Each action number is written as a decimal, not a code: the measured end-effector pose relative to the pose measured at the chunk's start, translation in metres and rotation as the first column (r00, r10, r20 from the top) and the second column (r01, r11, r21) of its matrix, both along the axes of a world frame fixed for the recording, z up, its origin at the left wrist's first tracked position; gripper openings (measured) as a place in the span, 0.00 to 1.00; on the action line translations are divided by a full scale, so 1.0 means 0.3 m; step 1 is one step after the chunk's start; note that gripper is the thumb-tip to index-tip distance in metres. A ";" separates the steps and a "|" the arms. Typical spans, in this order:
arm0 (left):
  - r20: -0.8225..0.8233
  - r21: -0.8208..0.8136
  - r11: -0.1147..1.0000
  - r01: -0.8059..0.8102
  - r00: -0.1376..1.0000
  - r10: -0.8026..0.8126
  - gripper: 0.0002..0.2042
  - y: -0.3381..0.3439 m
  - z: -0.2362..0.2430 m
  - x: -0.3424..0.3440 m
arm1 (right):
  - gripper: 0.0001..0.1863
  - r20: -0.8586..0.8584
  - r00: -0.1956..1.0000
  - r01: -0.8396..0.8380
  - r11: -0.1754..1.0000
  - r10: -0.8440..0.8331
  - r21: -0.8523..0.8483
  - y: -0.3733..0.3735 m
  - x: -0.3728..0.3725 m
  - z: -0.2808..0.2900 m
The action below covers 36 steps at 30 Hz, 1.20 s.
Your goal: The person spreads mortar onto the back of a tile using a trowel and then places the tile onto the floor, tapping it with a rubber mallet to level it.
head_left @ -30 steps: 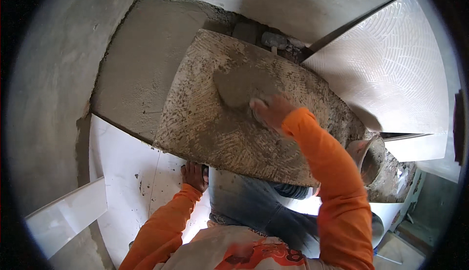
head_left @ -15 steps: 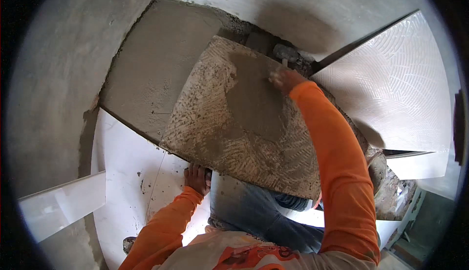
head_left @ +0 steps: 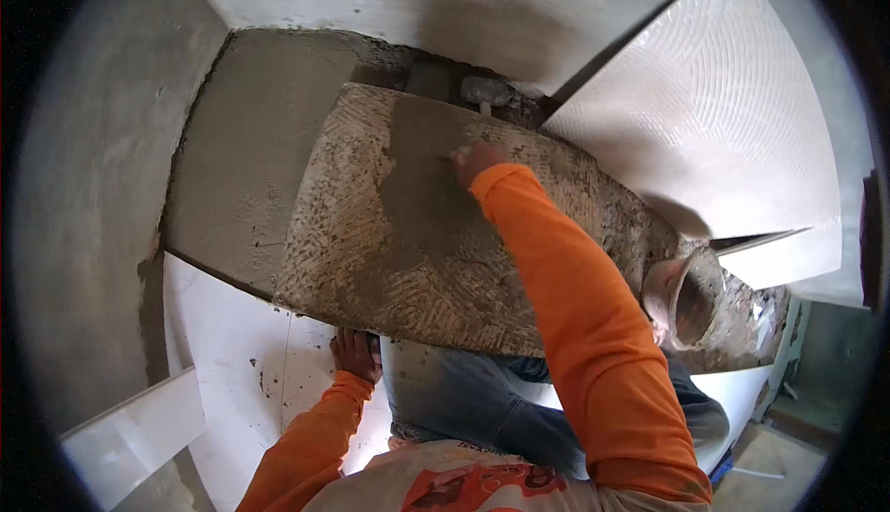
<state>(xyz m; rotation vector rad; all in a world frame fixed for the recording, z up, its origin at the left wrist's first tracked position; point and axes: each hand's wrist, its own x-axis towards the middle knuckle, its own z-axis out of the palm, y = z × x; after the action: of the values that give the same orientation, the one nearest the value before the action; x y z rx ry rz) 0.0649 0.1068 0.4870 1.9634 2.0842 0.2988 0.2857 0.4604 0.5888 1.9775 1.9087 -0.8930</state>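
Note:
A large tile [head_left: 371, 262] lies back side up across my knees, coated with grey mortar [head_left: 422, 197] and comb marks. My right hand [head_left: 476, 161] reaches out in an orange sleeve and presses on the wet mortar near the tile's far edge. Its fingers are hidden from me, and I see no tool in it. My left hand [head_left: 356, 354] grips the tile's near edge from below, over the white floor tiles [head_left: 232, 345].
A smoothed mortar bed [head_left: 246, 160] fills the floor corner beyond the tile. White ribbed tiles [head_left: 723, 113] lean at the right wall. A mortar-smeared bucket [head_left: 691, 301] stands at my right. A grey tool [head_left: 487, 92] lies behind the tile. A white tile strip [head_left: 130, 429] sits lower left.
My right hand has swept from the middle of the tile to its far edge, spreading the mortar lump into a wide smear. The left hand keeps its hold.

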 end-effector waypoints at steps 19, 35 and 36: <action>-0.097 0.036 0.999 0.029 0.995 -0.025 0.19 -0.007 -0.049 -0.048 | 0.17 0.028 0.911 -0.410 0.898 0.411 0.160 -0.204 0.278 -0.212; 0.151 0.062 0.998 0.016 0.988 -0.025 0.22 0.011 -0.040 -0.013 | 0.23 0.014 0.945 -0.322 0.921 0.327 0.219 -0.111 0.459 0.022; 0.215 0.027 1.000 -0.011 0.977 0.005 0.23 0.007 -0.040 -0.017 | 0.23 0.051 0.958 -0.288 0.943 0.283 0.168 -0.057 0.416 0.032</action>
<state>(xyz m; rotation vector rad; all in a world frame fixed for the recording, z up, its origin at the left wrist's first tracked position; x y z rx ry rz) 0.0598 0.1089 0.4751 1.8467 1.9605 0.5201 0.4105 0.4432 0.5983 1.7238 2.2502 -0.6377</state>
